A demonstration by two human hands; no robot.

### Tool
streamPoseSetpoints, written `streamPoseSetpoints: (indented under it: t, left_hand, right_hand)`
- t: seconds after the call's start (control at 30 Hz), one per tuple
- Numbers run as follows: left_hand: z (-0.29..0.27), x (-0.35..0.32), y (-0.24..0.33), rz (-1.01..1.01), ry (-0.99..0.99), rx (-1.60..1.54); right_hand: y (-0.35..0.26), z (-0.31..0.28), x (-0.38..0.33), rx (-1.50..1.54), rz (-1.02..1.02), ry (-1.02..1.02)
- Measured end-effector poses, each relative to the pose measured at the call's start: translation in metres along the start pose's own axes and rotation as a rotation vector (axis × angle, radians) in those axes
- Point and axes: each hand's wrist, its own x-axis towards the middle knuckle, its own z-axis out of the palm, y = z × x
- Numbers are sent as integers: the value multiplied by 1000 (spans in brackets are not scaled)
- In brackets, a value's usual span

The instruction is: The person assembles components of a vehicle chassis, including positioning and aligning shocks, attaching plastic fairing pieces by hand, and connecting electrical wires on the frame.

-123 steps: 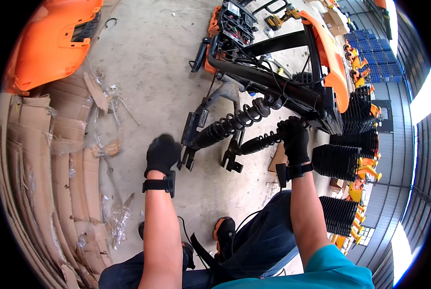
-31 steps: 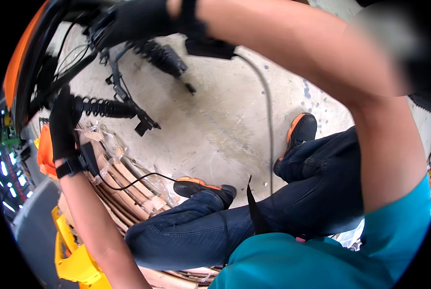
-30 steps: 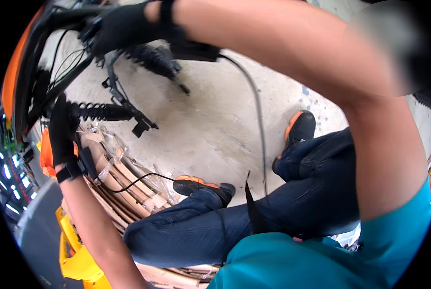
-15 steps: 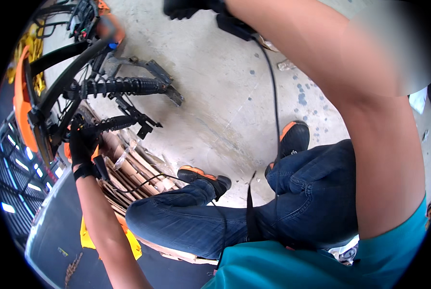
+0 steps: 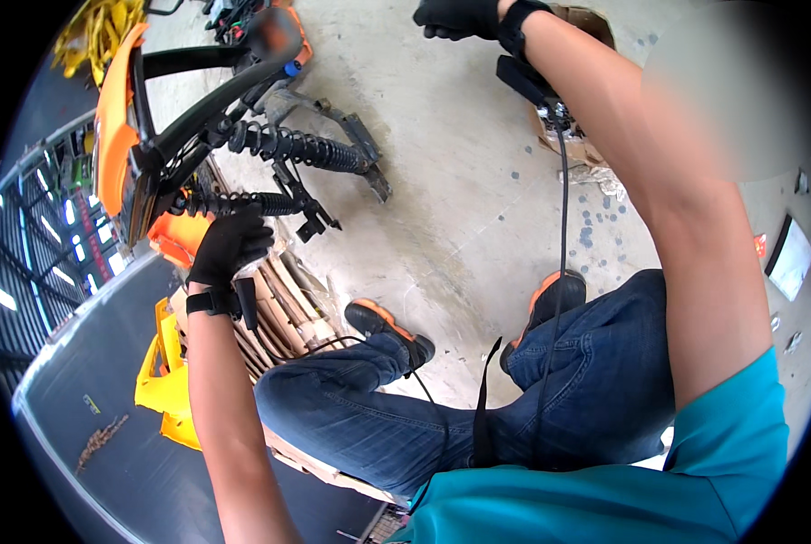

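Note:
My left hand (image 5: 229, 247), in a black glove, is beside the lower coil-spring shock absorber (image 5: 233, 203) of an orange-and-black vehicle frame (image 5: 188, 118). Its fingers are apart and loosely bent, and I see nothing in them. A thicker shock absorber (image 5: 301, 148) lies just above, with a metal bracket (image 5: 310, 207) near the lower one's end. Far out at the top edge, my gloved right hand (image 5: 455, 16) has its fingers curled in over the floor. What it holds, if anything, is hidden. Wrist straps carry black devices with cables.
An open cardboard box (image 5: 587, 16) with metal parts sits under my right forearm. Flattened cardboard (image 5: 283, 304) is stacked below my left hand, near yellow plastic panels (image 5: 177, 390) and a grey surface (image 5: 97, 390). A black cable (image 5: 564, 208) runs down to my lap.
My left hand has come away from the frame behind the lower shock absorber, and its fingers now show. The view has shifted, so the frame sits farther right and the box shows more.

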Motion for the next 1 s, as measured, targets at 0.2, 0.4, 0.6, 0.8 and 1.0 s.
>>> streamPoseSetpoints:
  t: [0.2,0.4,0.6,0.8,1.0]
  left_hand:
    - [-15,-40,14,532,167,108]
    - [-43,-6,-23,559,547,-67]
    - [-54,78,-38,958,642,-193]
    - [-71,128,-71,922,548,-593]
    - [-63,118,-55,967,557,-541]
  right_hand:
    - [-15,-29,2,-313,-213,-90]
    - [-105,-42,12,592,948,-104]
    - [-160,30,41,1006,568,138]
    - [-262,93,91,1157,466,245]
    - [-249,131,104,912,600,392]
